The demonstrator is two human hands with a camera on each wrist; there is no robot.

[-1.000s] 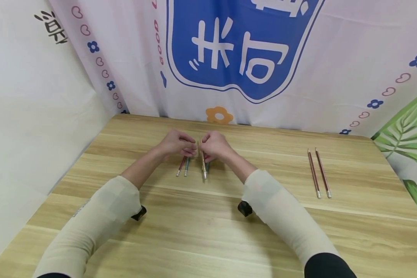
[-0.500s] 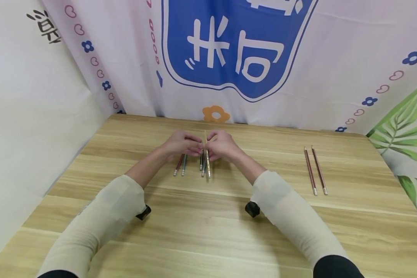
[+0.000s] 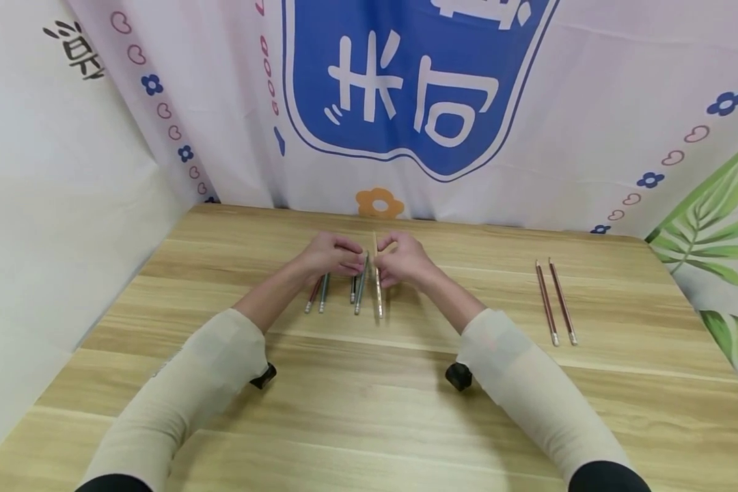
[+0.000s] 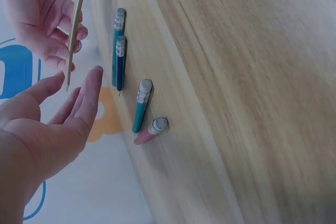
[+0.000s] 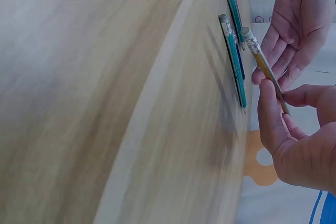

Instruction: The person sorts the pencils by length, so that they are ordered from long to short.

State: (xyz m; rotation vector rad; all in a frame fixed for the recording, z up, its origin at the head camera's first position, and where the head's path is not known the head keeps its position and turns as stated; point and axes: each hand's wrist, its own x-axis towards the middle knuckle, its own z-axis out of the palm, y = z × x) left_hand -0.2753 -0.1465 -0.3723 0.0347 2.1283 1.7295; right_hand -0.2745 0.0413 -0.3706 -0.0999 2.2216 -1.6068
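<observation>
Because the right hand (image 3: 404,260) pinches the gold pencil (image 3: 378,295) between thumb and fingers at the centre of my head view, its eraser end stays free, pointing down the frame; I judge that a light pinch suits so thin a shaft. Just to its left, the left hand (image 3: 332,254) has thumb and fingers apart, gripping nothing I can see. Partly under it lie a dark pencil (image 3: 353,292), two teal pencils (image 3: 359,295) and a red pencil (image 3: 310,301). Two maroon pencils (image 3: 546,304) lie well apart at frame right, spacing that looks deliberate to me.
</observation>
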